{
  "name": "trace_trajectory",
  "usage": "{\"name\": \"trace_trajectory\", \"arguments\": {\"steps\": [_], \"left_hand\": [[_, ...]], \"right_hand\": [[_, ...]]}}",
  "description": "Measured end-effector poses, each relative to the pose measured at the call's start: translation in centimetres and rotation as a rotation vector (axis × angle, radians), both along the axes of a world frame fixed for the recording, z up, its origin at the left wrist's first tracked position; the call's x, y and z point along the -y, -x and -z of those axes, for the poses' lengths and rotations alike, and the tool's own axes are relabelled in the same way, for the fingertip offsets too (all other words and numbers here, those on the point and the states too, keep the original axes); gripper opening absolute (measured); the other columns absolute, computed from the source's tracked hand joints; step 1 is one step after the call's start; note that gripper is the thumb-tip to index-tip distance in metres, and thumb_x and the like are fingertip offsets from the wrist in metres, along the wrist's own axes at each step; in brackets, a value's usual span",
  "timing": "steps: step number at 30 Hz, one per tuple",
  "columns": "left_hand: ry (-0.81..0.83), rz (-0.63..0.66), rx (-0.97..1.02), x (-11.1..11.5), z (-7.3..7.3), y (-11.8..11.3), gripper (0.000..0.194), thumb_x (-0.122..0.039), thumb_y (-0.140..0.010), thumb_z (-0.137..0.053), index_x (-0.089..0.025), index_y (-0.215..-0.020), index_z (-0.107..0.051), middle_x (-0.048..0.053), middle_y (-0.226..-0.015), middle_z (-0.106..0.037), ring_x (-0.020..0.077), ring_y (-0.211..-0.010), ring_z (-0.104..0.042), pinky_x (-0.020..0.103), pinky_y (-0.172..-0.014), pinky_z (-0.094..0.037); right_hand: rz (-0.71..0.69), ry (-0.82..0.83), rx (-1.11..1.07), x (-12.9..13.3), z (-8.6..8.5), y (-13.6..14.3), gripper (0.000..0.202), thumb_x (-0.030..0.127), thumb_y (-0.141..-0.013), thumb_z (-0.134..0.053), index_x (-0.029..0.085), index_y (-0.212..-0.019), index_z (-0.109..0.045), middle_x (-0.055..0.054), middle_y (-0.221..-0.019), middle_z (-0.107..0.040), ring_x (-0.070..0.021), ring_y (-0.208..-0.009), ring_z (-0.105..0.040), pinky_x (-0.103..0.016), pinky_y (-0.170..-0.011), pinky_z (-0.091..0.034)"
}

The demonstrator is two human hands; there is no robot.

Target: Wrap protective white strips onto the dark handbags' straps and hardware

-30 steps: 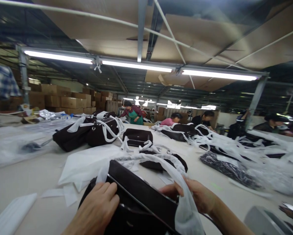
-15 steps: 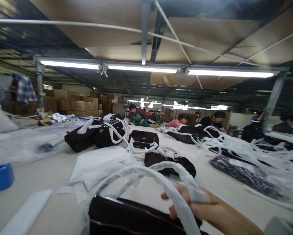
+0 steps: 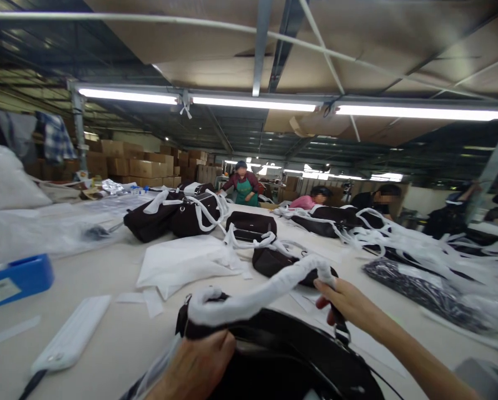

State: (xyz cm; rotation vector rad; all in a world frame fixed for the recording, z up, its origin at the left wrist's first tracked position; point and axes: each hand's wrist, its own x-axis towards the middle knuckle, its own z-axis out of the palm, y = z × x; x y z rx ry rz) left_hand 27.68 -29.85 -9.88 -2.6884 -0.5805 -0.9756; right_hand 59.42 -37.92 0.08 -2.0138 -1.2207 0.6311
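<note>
Before you spreads a pale tabletop (image 3: 115, 278), reaching from your near edge far into the scene, with a row of lit tubes (image 3: 252, 104) above it. Stacked cardboard boxes (image 3: 126, 166) stand far off on the left. A person in a green apron (image 3: 244, 190) is at the far end, a little left of a person in pink (image 3: 303, 201). On your right lies a jumble of dark bags and white-wrapped straps (image 3: 419, 239), and just nearer, a bundle in dark streaked wrapping (image 3: 415, 280).

The black bag (image 3: 284, 333) you are working on sits nearest you, in the middle, with its top gaping. Your left hand (image 3: 205, 355) is curled over its left rim, gripping it. Your right hand (image 3: 346, 300) grips the right end of the wrapped handle (image 3: 259, 300), just above a metal ring; the handle arches in white wrapping from there down to the bag's left end.

Beyond it are a dark bag with a long front (image 3: 251, 226), a lower dark bag (image 3: 273, 262) partly behind the handle, and, left of them, a white sheet (image 3: 186, 261). Nearer on the left you have a blue holder (image 3: 24, 278), a white bar (image 3: 74, 336) with a dark cord and, smallest, a paper strip (image 3: 11, 332).
</note>
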Motion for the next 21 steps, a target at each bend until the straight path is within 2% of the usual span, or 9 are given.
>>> {"name": "trace_trajectory", "arguments": {"steps": [3, 6, 8, 10, 13, 15, 17, 19, 21], "left_hand": [[-0.166, 0.018, -0.029, 0.1, -1.5, -0.7, 0.021, -0.004, -0.089, -0.053, -0.019, -0.075, -0.053, 0.001, -0.073, -0.057, 0.0181, -0.068, -0.048, 0.033, -0.065, -0.033], [-0.254, 0.013, 0.009, 0.0, -2.2, -0.8, 0.020, -0.006, -0.089, -0.053, -0.019, -0.074, -0.050, 0.000, -0.071, -0.054, 0.0186, -0.066, -0.042, 0.034, -0.066, -0.027], [-0.251, 0.009, 0.019, -0.1, -2.2, -0.7, 0.019, -0.006, -0.090, -0.051, -0.019, -0.076, -0.052, 0.000, -0.072, -0.054, 0.0186, -0.067, -0.042, 0.034, -0.066, -0.026], [-0.240, 0.006, 0.023, 0.0, -2.0, -0.8, 0.020, -0.006, -0.092, -0.049, -0.019, -0.077, -0.053, 0.001, -0.075, -0.056, 0.0187, -0.069, -0.044, 0.034, -0.068, -0.027], [-0.225, 0.013, 0.034, 0.1, -1.9, -0.7, 0.023, -0.007, -0.095, -0.042, -0.018, -0.080, -0.056, 0.003, -0.086, -0.063, 0.0195, -0.078, -0.050, 0.035, -0.077, -0.032], [-0.223, 0.066, 0.033, 0.4, -2.1, -0.4, 0.028, -0.010, -0.098, -0.036, -0.018, -0.082, -0.058, 0.004, -0.086, -0.065, 0.0190, -0.079, -0.053, 0.037, -0.082, -0.035], [-0.262, 0.137, 0.023, 0.8, -2.6, 0.2, 0.031, -0.011, -0.099, -0.034, -0.018, -0.082, -0.059, 0.002, -0.079, -0.064, 0.0173, -0.074, -0.054, 0.037, -0.084, -0.038], [-0.347, 0.199, -0.006, 1.3, -3.2, 1.1, 0.030, -0.010, -0.098, -0.037, -0.019, -0.083, -0.061, 0.001, -0.079, -0.065, 0.0161, -0.074, -0.056, 0.037, -0.089, -0.041], [-0.425, 0.239, -0.044, 1.8, -4.0, 1.8, 0.028, -0.009, -0.098, -0.040, -0.020, -0.085, -0.063, -0.001, -0.084, -0.068, 0.0147, -0.079, -0.058, 0.035, -0.096, -0.042]], "right_hand": [[-0.001, 0.164, 0.353, -1.0, 0.1, -1.3, 0.032, 0.046, -0.092, -0.051, 0.020, -0.073, -0.052, -0.009, -0.070, -0.068, -0.0227, -0.057, -0.065, -0.032, -0.054, -0.046], [0.044, 0.233, 0.711, -0.5, -1.4, -0.2, 0.033, 0.043, -0.090, -0.056, 0.019, -0.067, -0.056, -0.018, -0.078, -0.070, -0.0371, -0.077, -0.069, -0.043, -0.066, -0.048], [0.136, 0.193, 0.887, 0.5, -2.6, 2.0, 0.033, 0.043, -0.092, -0.053, 0.016, -0.075, -0.062, -0.023, -0.081, -0.069, -0.0442, -0.082, -0.068, -0.049, -0.067, -0.047], [0.137, 0.067, 1.026, 1.4, -3.5, 4.8, 0.036, 0.045, -0.094, -0.049, 0.014, -0.098, -0.067, -0.023, -0.088, -0.070, -0.0428, -0.084, -0.069, -0.047, -0.067, -0.048], [-0.095, -0.091, 0.974, 1.9, -3.0, 8.5, 0.066, 0.053, -0.085, -0.061, 0.019, -0.141, -0.049, -0.019, -0.105, -0.072, -0.0393, -0.091, -0.069, -0.042, -0.070, -0.051], [-0.243, -0.047, 0.907, 1.4, -1.8, 9.7, 0.086, 0.042, -0.079, -0.068, 0.017, -0.152, -0.031, -0.017, -0.105, -0.073, -0.0377, -0.090, -0.070, -0.040, -0.070, -0.052], [-0.276, 0.029, 0.941, 0.7, -0.5, 9.7, 0.082, 0.025, -0.080, -0.063, 0.015, -0.153, -0.028, -0.017, -0.104, -0.074, -0.0349, -0.085, -0.071, -0.038, -0.068, -0.052], [-0.237, 0.024, 1.006, -0.1, 0.2, 8.9, 0.065, 0.015, -0.084, -0.054, 0.017, -0.147, -0.039, -0.015, -0.108, -0.073, -0.0316, -0.086, -0.072, -0.035, -0.067, -0.051], [-0.195, -0.047, 1.036, -0.7, 0.1, 8.0, 0.044, 0.013, -0.087, -0.049, 0.018, -0.131, -0.054, -0.012, -0.106, -0.074, -0.0289, -0.085, -0.072, -0.033, -0.064, -0.050]]}}
